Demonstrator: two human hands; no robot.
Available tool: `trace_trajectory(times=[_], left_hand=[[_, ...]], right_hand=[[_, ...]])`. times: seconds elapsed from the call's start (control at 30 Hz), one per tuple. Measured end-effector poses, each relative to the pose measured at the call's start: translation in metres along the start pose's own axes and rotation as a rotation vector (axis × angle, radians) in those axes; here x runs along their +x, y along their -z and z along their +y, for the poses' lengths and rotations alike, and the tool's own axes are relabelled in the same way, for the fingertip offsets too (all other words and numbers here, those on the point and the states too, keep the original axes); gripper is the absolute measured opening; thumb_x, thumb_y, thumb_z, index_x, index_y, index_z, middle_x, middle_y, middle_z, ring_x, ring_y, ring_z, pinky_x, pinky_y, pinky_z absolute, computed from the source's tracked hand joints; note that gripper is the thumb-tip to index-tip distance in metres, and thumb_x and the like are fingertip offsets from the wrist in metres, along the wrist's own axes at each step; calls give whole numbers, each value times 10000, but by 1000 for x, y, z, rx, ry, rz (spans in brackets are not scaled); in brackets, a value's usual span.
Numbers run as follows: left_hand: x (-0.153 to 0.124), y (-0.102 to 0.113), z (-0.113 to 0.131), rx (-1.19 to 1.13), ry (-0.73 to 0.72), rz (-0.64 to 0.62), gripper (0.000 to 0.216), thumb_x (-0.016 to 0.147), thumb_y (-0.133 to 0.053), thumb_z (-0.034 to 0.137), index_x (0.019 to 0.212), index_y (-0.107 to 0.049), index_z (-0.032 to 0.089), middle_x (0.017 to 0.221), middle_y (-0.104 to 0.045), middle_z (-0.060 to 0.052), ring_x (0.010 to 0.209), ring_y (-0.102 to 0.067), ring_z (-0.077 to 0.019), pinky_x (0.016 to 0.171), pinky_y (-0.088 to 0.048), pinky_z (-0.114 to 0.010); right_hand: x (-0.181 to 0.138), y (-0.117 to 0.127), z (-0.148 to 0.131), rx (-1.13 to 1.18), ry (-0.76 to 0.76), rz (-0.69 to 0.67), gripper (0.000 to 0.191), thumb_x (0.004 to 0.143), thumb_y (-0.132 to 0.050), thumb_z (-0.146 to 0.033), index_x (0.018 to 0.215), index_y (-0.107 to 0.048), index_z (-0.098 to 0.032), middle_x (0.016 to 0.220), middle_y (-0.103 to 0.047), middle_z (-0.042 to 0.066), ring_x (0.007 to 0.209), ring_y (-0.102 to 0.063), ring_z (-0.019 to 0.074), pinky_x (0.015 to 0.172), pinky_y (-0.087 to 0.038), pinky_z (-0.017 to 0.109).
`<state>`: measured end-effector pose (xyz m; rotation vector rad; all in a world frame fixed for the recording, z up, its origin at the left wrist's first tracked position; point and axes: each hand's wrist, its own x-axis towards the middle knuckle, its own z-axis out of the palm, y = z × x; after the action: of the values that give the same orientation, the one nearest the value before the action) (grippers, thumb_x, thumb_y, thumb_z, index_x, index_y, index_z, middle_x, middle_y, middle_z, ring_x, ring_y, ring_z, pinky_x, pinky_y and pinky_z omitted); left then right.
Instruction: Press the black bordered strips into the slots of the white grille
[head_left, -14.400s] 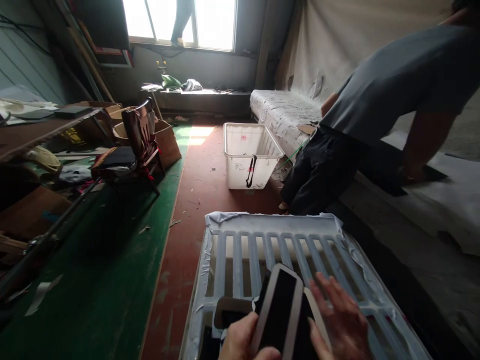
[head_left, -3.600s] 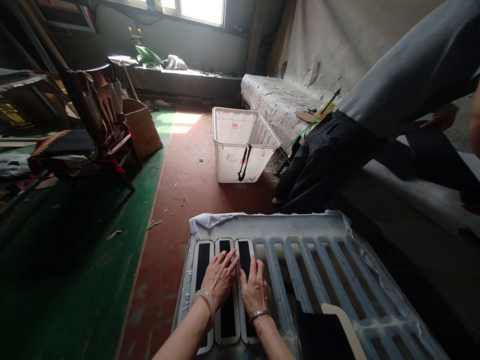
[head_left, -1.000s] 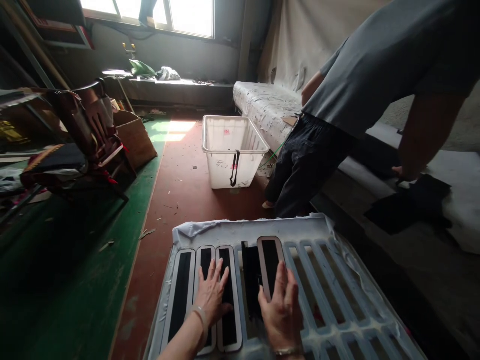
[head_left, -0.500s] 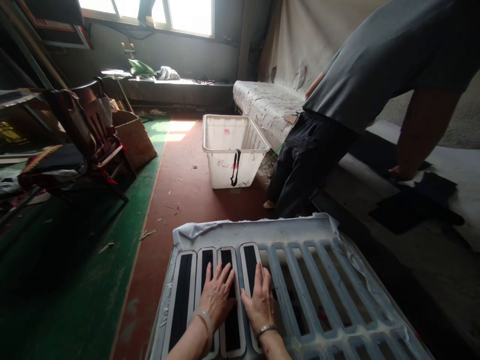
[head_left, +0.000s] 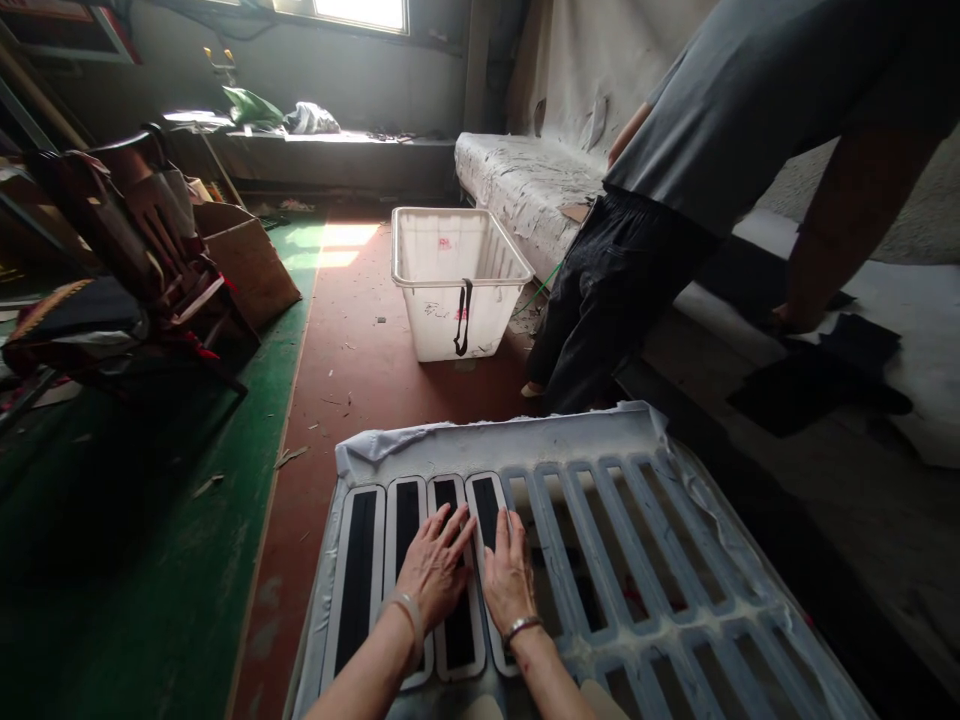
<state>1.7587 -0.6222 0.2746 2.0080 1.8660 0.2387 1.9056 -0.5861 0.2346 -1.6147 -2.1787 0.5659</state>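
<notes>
4 oblong panels (head_left: 358, 580), black, perhaps fabric, on slotted rack (head_left: 705, 617)

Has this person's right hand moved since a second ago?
Yes. Judged against the slatted frame, the right hand has moved left, nearer the left hand, and now touches the fourth pale-edged black strip from the left.

1 white bin (head_left: 436, 315) stands on the reddish floor (head_left: 337, 365).
</notes>
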Motion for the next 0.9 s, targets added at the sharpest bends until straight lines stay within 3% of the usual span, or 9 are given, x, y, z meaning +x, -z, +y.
trace_trajectory(times=[0.13,0.3,0.43,0.57,0.73,0.83,0.9], left_hand=[[0,0,5,3,30,-17,782,771,-616,344,1470,-275,265,1552,-205,-14,1421,-181,-326,1154,-239,-507],[-1,-7,3,11,33,33,774,793,-629,413,1468,-277,271,1553,-210,0,1417,-201,-307,1149,-261,-491],[-1,-9,-1,23,10,47,780,787,-650,411,1464,-276,304,1549,-230,14,1406,-232,-297,1125,-308,-475],[-1,-11,-1,60,14,58,783,776,-662,352,1458,-280,330,1541,-254,19,1396,-249,-308,1104,-324,-490],[0,-23,0,108,-10,150,748,799,-618,460,1456,-280,345,1541,-260,31,1396,-255,-292,1100,-327,-457],[0,-26,3,163,-15,172,700,821,-589,474,1448,-319,319,1535,-280,11,1393,-264,-290,1100,-322,-446],[1,-26,6,166,-10,161,664,832,-591,434,1436,-354,295,1530,-296,-13,1391,-263,-302,1102,-309,-459]], right_hand=[[3,-2,3,46,-26,36,539,897,-237,-159,1413,-316,-25,1401,-290,227,1206,-465,319,959,-476,446],[5,-5,7,95,-11,121,512,879,-277,-112,1379,-386,-84,1274,-362,202,1148,-493,288,975,-455,442],[2,-11,10,134,4,196,520,872,-316,-94,1386,-377,-151,1210,-389,159,1093,-513,255,964,-463,430],[-2,-15,11,137,10,221,504,887,-316,-97,1388,-372,-120,1196,-395,165,1090,-511,256,964,-464,427],[-2,-17,4,60,-34,166,517,901,-263,-68,1412,-333,-46,1250,-391,216,1096,-519,263,908,-498,391],[-2,-5,-10,-57,-74,87,507,893,-288,-61,1390,-380,-14,1304,-402,266,1141,-479,351,899,-472,491],[-1,12,-19,-133,-57,30,500,871,-358,-53,1364,-444,-69,1361,-411,236,1191,-418,395,957,-372,597]])
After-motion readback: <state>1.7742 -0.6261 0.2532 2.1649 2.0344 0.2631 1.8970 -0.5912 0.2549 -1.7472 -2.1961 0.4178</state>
